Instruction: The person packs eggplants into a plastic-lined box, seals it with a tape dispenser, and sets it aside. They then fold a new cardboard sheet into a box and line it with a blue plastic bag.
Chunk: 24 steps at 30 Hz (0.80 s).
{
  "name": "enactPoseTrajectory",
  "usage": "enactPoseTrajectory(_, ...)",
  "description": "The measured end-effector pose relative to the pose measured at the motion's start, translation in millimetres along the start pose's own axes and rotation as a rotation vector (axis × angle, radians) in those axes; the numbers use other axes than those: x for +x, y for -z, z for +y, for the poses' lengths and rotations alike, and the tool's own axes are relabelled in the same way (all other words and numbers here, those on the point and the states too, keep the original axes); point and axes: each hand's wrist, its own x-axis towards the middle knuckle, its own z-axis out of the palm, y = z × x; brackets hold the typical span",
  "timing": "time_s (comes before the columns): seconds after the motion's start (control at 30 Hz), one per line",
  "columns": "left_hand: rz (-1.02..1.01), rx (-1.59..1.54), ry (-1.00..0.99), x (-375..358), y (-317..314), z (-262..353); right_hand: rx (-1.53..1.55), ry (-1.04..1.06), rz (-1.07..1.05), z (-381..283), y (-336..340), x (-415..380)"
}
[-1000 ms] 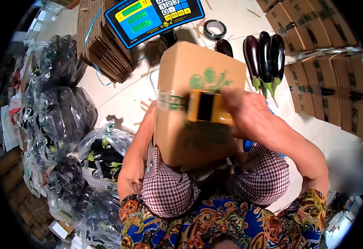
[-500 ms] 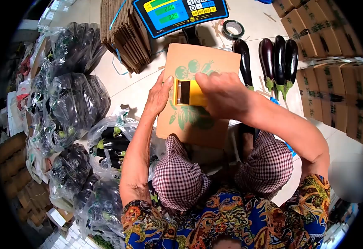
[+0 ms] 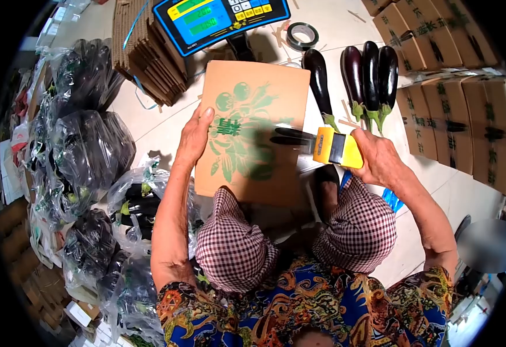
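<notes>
Dispenser (image 3: 338, 148) moved in last 0.5 s from over box (image 3: 250, 179) to just past its R edge; tape (image 3: 290, 137) apparently drawn across top. Dispenser gripped in R hand (image 3: 377, 157). Box L edge touched by L hand (image 3: 193, 139), thumb on top; pinch can't be confirmed. Box held btwn knees (image 3: 235, 254) & scale display (image 3: 221, 24).

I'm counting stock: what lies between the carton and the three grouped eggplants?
In the head view, a single eggplant lies between carton and trio.
</notes>
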Motion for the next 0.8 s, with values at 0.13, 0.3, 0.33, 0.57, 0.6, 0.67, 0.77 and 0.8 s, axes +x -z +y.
enactPoseTrajectory(0.13,-0.040,-0.100,0.068,-3,-1,4,0.047,0.038,-0.005,23,-18,1)
enactPoseTrajectory(0.3,-0.112,-0.326,0.248,3,4,-12,0.176,0.075,0.025,42,-62,26)
enactPoseTrajectory(0.33,-0.133,-0.393,0.268,3,5,-15,0.206,0.082,0.050,41,-71,34)
enactPoseTrajectory(0.57,-0.129,-0.649,0.315,-2,-3,-9,0.319,0.140,0.237,33,-112,46)
enactPoseTrajectory(0.6,-0.151,-0.676,0.320,-1,-5,-9,0.305,0.123,0.248,33,-111,44)
enactPoseTrajectory(0.67,-0.191,-0.745,0.345,-5,-15,-15,0.275,0.090,0.249,38,-107,29)
enactPoseTrajectory(0.77,-0.327,-0.933,0.384,-10,-45,-25,0.265,0.078,0.198,32,-63,-5)
enactPoseTrajectory(0.8,-0.347,-1.009,0.397,-11,-58,-26,0.230,0.095,0.231,28,-44,-11)
